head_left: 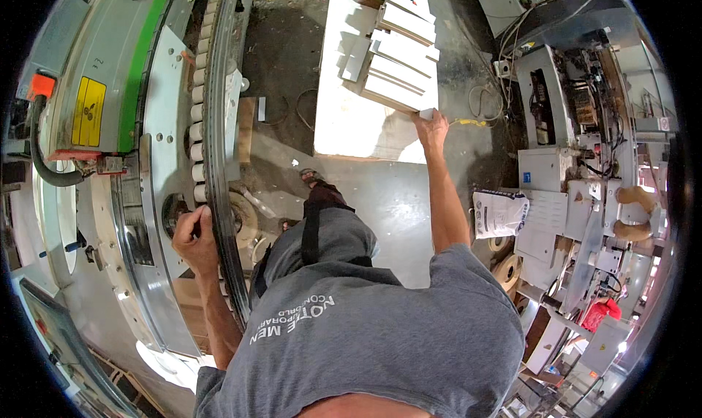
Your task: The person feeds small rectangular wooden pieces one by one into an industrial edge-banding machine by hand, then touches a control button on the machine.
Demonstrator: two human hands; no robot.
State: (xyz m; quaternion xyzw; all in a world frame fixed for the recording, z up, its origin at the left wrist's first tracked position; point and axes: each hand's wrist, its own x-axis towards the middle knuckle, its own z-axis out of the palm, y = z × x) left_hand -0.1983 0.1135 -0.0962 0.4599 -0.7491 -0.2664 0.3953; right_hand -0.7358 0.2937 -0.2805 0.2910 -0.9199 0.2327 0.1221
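Note:
My right arm reaches ahead to a white tabletop [358,137]. There my right hand [432,131] is closed on the near right end of a white panel [427,114], its fingertips partly hidden. Other white panels [398,74] with brown edges lie in rows along the right side of the top, some overlapping at a slant. My left hand [196,237] is closed beside the near end of the roller conveyor [197,151], thumb and fingers drawn together. Nothing shows in it.
A long machine with a green stripe [144,60] runs along the left, beside the rollers. A white sack [500,213] stands on the floor at right, near round rolls [507,270]. Machine cabinets [542,169] line the right side. Loose cables [482,100] trail over the floor.

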